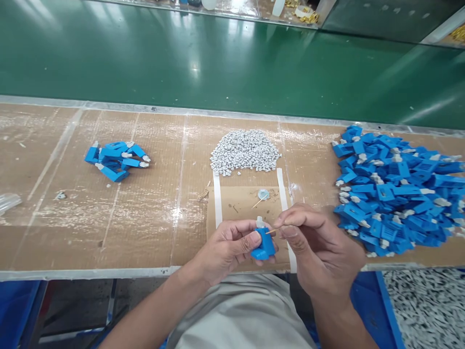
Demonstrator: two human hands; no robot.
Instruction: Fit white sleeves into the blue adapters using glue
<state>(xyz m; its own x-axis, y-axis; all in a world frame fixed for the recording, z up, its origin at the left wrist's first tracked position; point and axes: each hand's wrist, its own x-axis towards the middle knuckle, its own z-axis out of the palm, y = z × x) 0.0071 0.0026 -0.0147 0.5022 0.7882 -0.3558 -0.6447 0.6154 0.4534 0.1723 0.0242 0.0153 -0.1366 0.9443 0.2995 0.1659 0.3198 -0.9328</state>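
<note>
- Forearms (160, 304) reach in from the bottom edge, angled toward each other, their lower parts cut off by the frame.
- Left hand (229, 246) pinches a blue piece (265, 249), thumb across its front, the other fingers mostly hidden behind; the piece is held near the front edge of the cardboard-covered table (145, 242), pale tip (260, 222) upward.
- Right hand (327, 252) has thumb and forefinger pinched on a thin stick (273, 230) slanting to the piece; whether its end touches is hard to tell.
- Blue heap (395, 194) at right is cut off by the frame, many pieces buried.
</note>
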